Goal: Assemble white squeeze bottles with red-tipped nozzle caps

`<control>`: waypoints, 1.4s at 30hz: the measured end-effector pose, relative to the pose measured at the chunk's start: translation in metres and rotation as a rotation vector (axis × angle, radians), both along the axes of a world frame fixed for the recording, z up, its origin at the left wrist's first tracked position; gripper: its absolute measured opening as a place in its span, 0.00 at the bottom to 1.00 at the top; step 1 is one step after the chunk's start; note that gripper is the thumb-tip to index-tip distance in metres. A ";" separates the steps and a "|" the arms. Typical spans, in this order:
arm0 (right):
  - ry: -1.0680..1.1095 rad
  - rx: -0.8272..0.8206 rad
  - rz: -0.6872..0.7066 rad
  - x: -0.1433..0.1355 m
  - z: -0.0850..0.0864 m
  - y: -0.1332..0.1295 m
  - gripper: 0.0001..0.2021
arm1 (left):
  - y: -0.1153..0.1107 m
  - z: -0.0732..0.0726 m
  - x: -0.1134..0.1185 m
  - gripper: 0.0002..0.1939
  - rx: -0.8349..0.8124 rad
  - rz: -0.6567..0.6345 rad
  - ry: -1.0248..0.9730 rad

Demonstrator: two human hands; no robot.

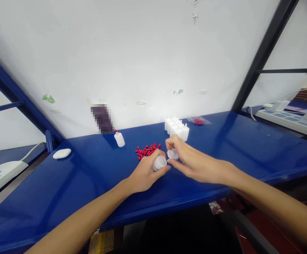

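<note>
Low over the blue table, my left hand [148,173] is closed around a white plastic jar [159,163] whose round end faces up toward me. Close beside it, my right hand [189,158] grips a white round lid [172,153] between thumb and fingers. The lid and the jar are a small distance apart. Just beyond my left hand lies a scattered pile of small red caps [146,151]. Behind my right hand stands a group of white bottles [177,128] with narrow spouts.
A white bottle with a red tip [119,139] stands at the back left of the table [89,183]. Near the left edge lies a white oval object [62,153]. A clear bag of red pieces [199,121] rests by the wall. Power strips [2,176] sit beyond both sides.
</note>
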State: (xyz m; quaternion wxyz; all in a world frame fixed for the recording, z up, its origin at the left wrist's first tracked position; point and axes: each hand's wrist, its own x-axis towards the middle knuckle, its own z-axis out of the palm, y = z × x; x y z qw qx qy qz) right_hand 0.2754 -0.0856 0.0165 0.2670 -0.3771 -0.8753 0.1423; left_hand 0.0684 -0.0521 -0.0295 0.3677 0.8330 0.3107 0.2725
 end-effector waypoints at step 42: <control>-0.306 0.061 -0.289 0.060 -0.043 0.039 0.26 | 0.000 0.005 -0.002 0.12 0.017 -0.023 0.055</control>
